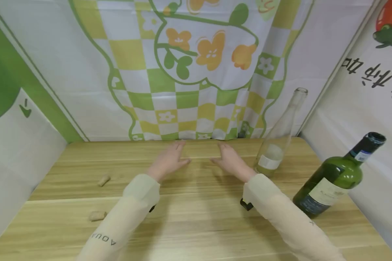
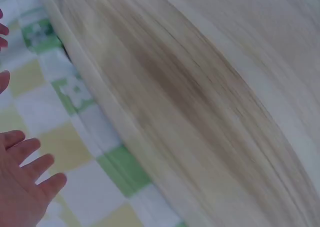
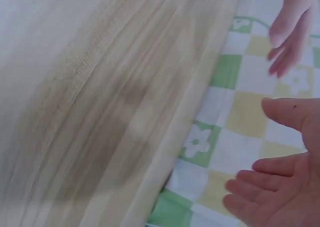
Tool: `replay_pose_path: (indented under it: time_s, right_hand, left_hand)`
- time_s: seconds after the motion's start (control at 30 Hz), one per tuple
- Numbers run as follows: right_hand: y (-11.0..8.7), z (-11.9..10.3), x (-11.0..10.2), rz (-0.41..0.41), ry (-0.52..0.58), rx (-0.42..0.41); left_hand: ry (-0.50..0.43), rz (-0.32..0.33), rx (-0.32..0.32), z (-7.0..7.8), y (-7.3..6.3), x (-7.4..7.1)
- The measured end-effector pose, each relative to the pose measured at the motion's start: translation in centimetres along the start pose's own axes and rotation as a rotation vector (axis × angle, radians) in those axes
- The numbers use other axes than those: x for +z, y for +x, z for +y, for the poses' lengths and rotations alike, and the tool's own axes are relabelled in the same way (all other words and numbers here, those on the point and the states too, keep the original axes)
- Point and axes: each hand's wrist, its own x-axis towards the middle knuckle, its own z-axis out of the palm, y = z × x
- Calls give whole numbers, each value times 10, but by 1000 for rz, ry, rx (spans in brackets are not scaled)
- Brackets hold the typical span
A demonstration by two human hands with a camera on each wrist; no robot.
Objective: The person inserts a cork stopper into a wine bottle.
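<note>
My left hand [image 1: 168, 159] is held out over the far part of the wooden table, fingers extended and nothing in it. Across a gap, my right hand [image 1: 232, 159] mirrors it, also bare and spread. In the left wrist view the left hand [image 2: 25, 182] shows separated fingers; the right wrist view shows the right hand [image 3: 280, 177] with its thumb apart. Just right of the right hand stands a clear glass bottle [image 1: 277, 141] with a white label. A green wine bottle [image 1: 333, 181] stands nearer, beside the right forearm. Two corks [image 1: 103, 180] lie left of the left arm.
The wooden table [image 1: 196, 224] meets a cloth backdrop [image 1: 189, 101] with green and yellow checks at its far edge. White printed cloth walls [image 1: 356, 119] rise on both sides. The two bottles stand upright toward the table's right side.
</note>
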Motion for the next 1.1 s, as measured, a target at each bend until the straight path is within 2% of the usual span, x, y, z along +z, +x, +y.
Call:
replay_pose_path:
  time_s: [0.2, 0.43, 0.73, 0.87, 1.1]
  right_hand:
    - [-29, 2, -19, -68, -56, -19]
    - [-63, 16, -40, -132, -105, -68]
    - [-108, 27, -68, -299, -105, -67]
    - [-126, 32, -78, -320, -98, -41]
    - [-155, 44, -88, -311, -99, 2]
  left_hand:
    - [-20, -107, 65, 23, -1, -2]
    - [-11, -220, 70, 49, -3, -2]
    - [35, -258, 191, 88, -3, 1]
    - [55, -271, 240, 104, -3, 3]
    - [54, -247, 307, 127, -3, 7]
